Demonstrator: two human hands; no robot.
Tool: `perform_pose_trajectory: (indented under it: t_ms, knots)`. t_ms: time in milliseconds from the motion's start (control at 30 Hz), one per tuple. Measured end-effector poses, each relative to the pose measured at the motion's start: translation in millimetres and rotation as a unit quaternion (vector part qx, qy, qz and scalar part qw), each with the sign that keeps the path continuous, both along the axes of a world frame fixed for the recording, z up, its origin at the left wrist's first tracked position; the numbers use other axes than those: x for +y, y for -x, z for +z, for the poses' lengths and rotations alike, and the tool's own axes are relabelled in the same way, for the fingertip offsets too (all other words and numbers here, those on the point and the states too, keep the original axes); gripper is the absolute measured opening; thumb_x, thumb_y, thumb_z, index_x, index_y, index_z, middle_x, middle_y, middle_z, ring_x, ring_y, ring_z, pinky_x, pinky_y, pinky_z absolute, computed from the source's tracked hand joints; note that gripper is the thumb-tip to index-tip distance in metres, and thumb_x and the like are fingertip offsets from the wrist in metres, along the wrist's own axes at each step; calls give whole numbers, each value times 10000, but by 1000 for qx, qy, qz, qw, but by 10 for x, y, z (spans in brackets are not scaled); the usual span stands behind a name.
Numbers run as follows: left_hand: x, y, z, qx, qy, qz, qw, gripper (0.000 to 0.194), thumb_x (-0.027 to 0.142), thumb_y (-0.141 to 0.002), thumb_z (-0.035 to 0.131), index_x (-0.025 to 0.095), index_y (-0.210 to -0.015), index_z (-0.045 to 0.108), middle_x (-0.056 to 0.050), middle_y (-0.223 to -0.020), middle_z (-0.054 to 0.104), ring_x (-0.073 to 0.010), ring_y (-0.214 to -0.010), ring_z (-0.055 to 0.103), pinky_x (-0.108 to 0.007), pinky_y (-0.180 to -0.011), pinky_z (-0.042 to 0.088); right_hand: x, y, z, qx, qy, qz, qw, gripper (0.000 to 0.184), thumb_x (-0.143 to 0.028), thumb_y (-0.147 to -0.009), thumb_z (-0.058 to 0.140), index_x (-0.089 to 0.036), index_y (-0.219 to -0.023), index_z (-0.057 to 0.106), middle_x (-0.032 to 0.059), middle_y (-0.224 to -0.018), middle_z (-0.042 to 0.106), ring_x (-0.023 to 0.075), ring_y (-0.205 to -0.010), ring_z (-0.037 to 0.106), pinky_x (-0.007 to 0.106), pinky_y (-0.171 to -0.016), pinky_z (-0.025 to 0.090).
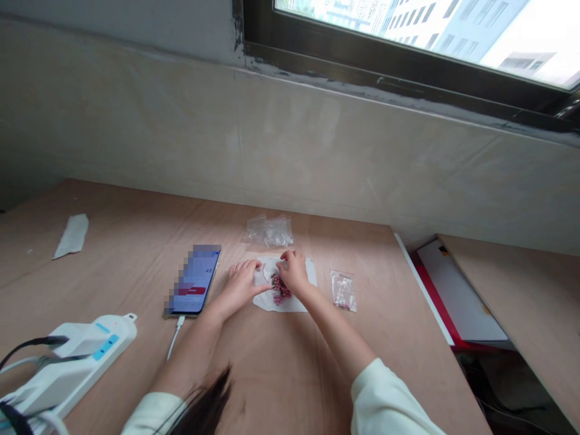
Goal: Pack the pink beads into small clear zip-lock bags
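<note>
A cluster of small pink beads (281, 290) lies on a white sheet of paper or tissue (265, 304) in the middle of the plywood table (281, 368). My left hand (240, 287) rests flat on the sheet's left part, its thumb reaching toward the beads. My right hand (293, 272) is bunched just above the beads, fingertips down on the sheet. Whatever lies under those fingertips is hidden. A thin red curved line (266, 273) shows on the sheet between my hands. To the right stands a small clear bag holding beads (343, 290).
Crumpled clear plastic bags (269, 231) lie behind my hands. A smartphone (194, 281) with a charging cable (176, 336) lies to the left, near a white power strip (77, 362) with plugged cords. A tiled wall (317, 151) rises behind the table, and the table's right edge drops off.
</note>
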State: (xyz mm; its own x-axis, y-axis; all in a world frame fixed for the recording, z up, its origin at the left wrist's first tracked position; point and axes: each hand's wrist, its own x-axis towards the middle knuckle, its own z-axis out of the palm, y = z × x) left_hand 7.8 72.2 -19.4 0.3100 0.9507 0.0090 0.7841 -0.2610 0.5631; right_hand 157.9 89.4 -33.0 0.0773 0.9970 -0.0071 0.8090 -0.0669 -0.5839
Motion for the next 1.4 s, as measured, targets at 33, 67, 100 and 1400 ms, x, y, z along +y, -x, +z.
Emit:
perform_pose_trajectory:
  t_ms: [33, 67, 100, 1400]
  knots:
    - [1, 9, -11, 1, 1, 1, 1000, 407, 400, -605, 613, 179, -925, 493, -74, -976, 569, -248, -950, 492, -364, -830, 339, 25, 0, -27, -18, 9, 3, 1000, 113, -142, -698, 497, -141, -799, 550, 101, -874, 523, 214, -853, 425, 315, -744, 325]
    - [1, 18, -20, 0, 2, 2, 1000, 405, 402, -606, 611, 180, -922, 492, -75, -977, 568, -248, -955, 491, -367, -834, 336, 40, 0, -45, -29, 15, 5, 999, 104, -136, -697, 496, -140, -783, 555, 103, -863, 527, 216, -844, 427, 315, -733, 327]
    - [-1, 25, -27, -2, 4, 2, 1000, 401, 403, -608, 609, 180, -920, 491, -75, -980, 566, -248, -959, 489, -369, -837, 334, 43, 0, -52, -31, 18, 5, 999, 94, -130, -698, 494, -141, -764, 560, 101, -848, 532, 215, -835, 430, 314, -726, 327]
    - [-264, -47, 543, -200, 52, -85, 975, 152, 301, -754, 453, 173, -737, 533, 2, -743, 531, -137, -726, 494, -236, -657, 372, -740, -348, 478, 369, -30, 6, 929, 124, -274, -698, 515, -173, -626, 513, -17, -627, 520, 109, -601, 472, 238, -602, 345]
